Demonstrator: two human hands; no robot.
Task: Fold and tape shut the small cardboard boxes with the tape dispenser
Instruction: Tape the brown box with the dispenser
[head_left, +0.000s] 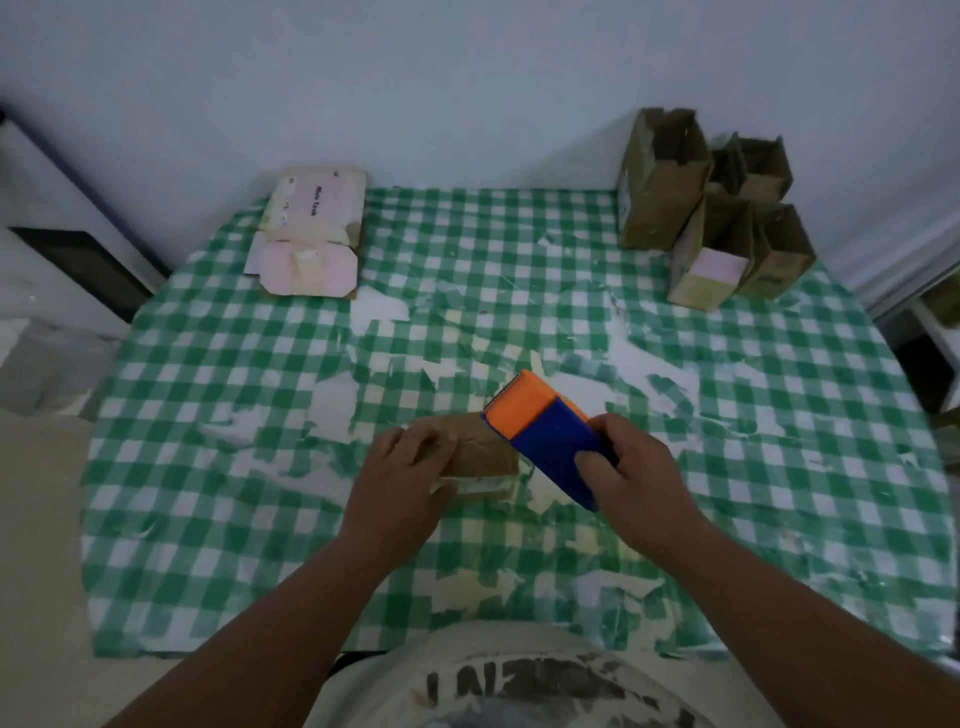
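Note:
A small brown cardboard box (480, 452) lies on the table near the middle front. My left hand (402, 470) rests on the box's left end, fingers curled over its top and holding it down. My right hand (631, 475) grips the blue body of a tape dispenser (550, 434). The dispenser's orange head touches the box's right top edge. The box's left part is hidden under my left hand.
The table wears a green-and-white checked cloth (208, 467) with torn, worn patches. A stack of flat pink-and-white unfolded boxes (311, 234) lies at the back left. Several upright open brown boxes (711, 208) stand at the back right by the wall.

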